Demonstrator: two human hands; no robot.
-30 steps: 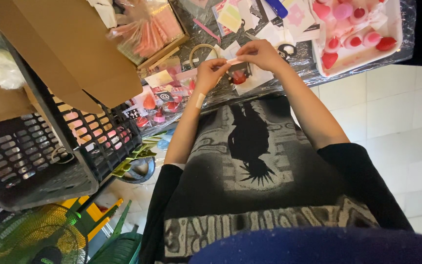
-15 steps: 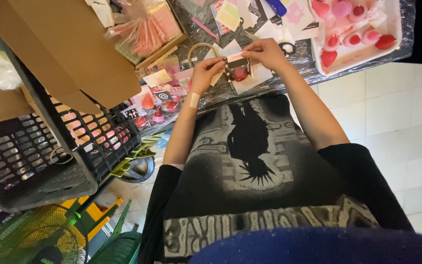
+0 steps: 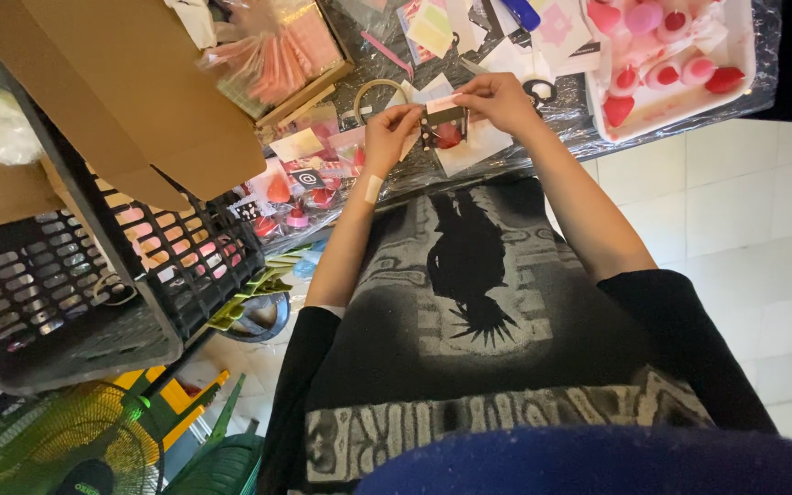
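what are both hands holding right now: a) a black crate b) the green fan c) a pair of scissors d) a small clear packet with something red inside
d: the left hand and right hand pinch a small clear packet with a red item inside, above the table edge.

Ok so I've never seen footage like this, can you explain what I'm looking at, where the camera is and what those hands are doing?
There is no machine here. The camera sits on a person's head and looks straight down, so you see their dark printed shirt and both arms reaching forward to a table covered in shiny plastic. The left hand and right hand together pinch a small clear packet with something red inside. Around it lie paper cards, and a white tray of pink and red pieces stands on the right. On the left are a cardboard box and a black plastic crate, with a green fan on the floor.
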